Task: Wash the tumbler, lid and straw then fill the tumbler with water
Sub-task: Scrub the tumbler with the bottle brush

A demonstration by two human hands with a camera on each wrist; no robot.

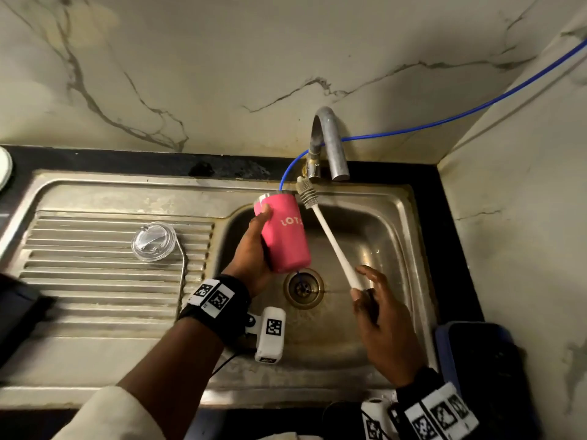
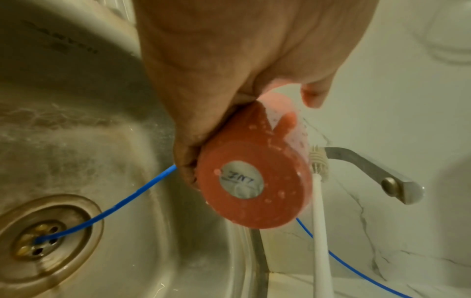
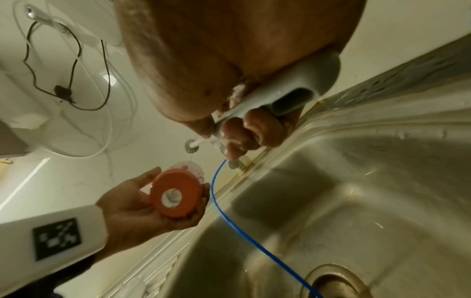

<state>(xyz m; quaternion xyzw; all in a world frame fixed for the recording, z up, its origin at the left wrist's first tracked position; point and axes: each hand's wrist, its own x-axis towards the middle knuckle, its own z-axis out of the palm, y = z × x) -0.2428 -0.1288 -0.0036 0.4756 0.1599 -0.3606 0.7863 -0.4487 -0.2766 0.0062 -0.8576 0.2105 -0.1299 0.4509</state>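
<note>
The pink tumbler (image 1: 284, 231) sits at the centre of the head view, held over the sink (image 1: 374, 350) basin with its open steel rim tipped up and away toward the tap (image 1: 330, 144). The left hand (image 1: 254, 252) wraps its side, thumb near the rim and fingers curled round the far wall. The left wrist view shows droplets on the base and wall, so the coating is probably slick; a full wrap at mid-body, as here, looks safer than a fingertip pinch. It looks rigid and not fragile, and probably light while empty.

The right hand (image 1: 378, 309), lower right of the head view, grips the handle end of the white bottle brush (image 1: 330, 236); its bristle head rests just beside the tumbler's rim, outside the mouth. The stem is thin and may flex under hard scrubbing.

The clear lid (image 1: 154, 241) lies on the ribbed drainboard (image 1: 95, 281) at centre left, touching no hand; it looks light and brittle, best lifted by its edge. The bent metal straw (image 1: 183, 268) lies beside it, thin, stiff and apt to roll. A blue tube (image 1: 444, 122) runs from the upper right down behind the tumbler into the drain (image 1: 303, 289).
</note>
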